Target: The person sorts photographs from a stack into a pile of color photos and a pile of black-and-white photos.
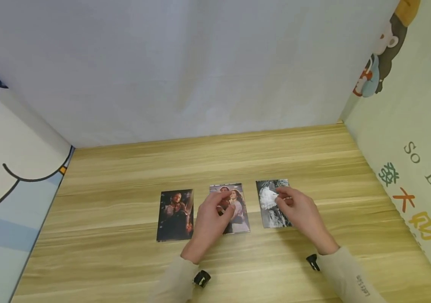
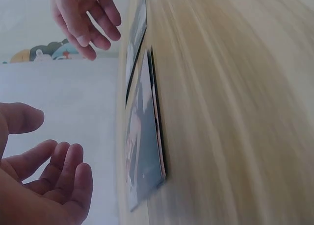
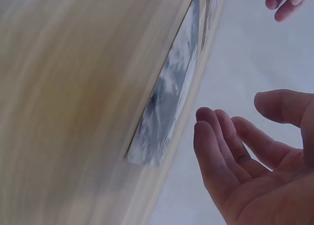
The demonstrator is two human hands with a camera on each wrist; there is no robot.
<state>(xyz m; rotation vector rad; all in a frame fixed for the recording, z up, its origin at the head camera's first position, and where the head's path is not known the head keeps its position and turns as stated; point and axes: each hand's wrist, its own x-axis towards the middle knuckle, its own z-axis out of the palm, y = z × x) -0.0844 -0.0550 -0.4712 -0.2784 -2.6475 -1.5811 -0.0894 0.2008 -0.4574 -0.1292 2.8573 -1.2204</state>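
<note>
Three photo cards lie in a row on the wooden table. The left one, a dark photo card [image 1: 175, 216], shows a seated figure. My left hand [image 1: 212, 219] hovers over the middle photo card [image 1: 241, 221], a stack with a couple pictured on top, its fingers loosely bent and nothing between them. Over the right edge of the black-and-white photo card [image 1: 270, 206] hangs my right hand [image 1: 299, 212], also holding nothing. Both wrist views show a gap between each thumb and its fingers, with the middle stack [image 2: 144, 146] and the black-and-white card [image 3: 167, 97] flat on the table below.
The wooden tabletop [image 1: 124, 172] meets a pale back wall [image 1: 207, 84]. A printed side panel [image 1: 420, 176] stands at the right, another [image 1: 14, 168] at the left. A black strap piece [image 1: 202, 278] sits at the left cuff, a similar piece [image 1: 312, 261] at the right.
</note>
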